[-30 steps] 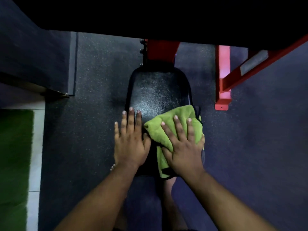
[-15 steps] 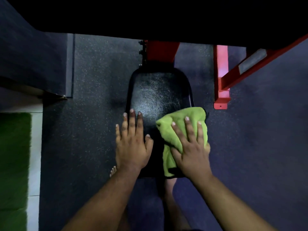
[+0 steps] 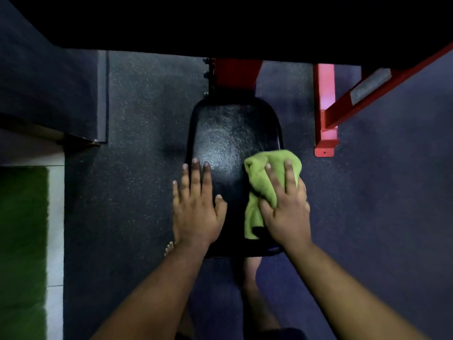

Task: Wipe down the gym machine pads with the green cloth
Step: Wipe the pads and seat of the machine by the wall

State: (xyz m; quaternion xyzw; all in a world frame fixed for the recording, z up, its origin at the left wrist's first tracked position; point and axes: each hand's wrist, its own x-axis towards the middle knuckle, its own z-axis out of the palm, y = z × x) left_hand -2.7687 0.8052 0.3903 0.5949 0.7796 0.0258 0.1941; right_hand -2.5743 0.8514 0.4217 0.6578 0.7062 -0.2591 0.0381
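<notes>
Now the right hand [image 3: 285, 207], fingers spread flat on the green cloth [image 3: 263, 182], has slid it to the seat pad's [image 3: 228, 141] right edge while the flat, empty left hand [image 3: 196, 207] steadies, so that strip looks wiped.

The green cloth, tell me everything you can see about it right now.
The green cloth is a lime-green, soft, towel-like fabric, bunched and folded rather than spread flat. It lies on the right side of the black seat pad, its far end at the pad's right edge, a tail trailing toward the near edge. The right hand presses on it, fingers spread over the top. The left hand rests flat on the pad, apart from it.
</notes>
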